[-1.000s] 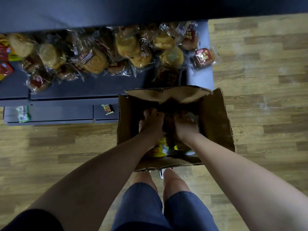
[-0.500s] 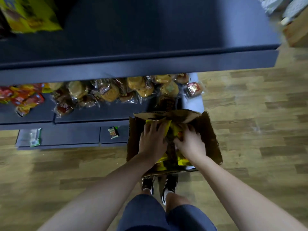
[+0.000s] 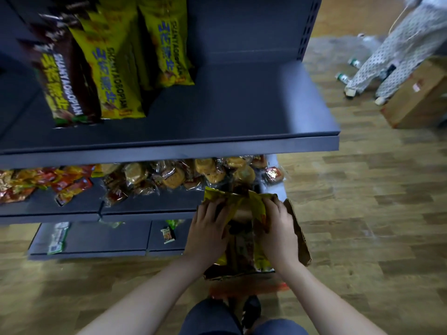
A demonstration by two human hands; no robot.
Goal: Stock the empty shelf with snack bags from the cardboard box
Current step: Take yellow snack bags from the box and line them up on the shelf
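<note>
Yellow bags [image 3: 238, 206] held between both hands, just above the box [image 3: 298, 235] on the floor, close in front of the low shelves. Left hand [image 3: 208, 232] with fingers curled over the left side of the bundle, right hand [image 3: 278, 230] gripping the right side; exact count of bags in the grip not possible to tell. Task judged as partly done: on the shelf [image 3: 242, 105] already a few bags standing at the left, one brown bag [image 3: 65, 85] and yellow rows [image 3: 116, 68] beside it, touching each other. Right half of this shelf bare, so much room left to fill. More packets visible in the box under the hands, so several more trips probably needed. Remaining for this bundle: lift to the shelf and place beside the standing rows. Lower shelf full of wrapped bread [image 3: 174, 176], not part of the job, it seems.
</note>
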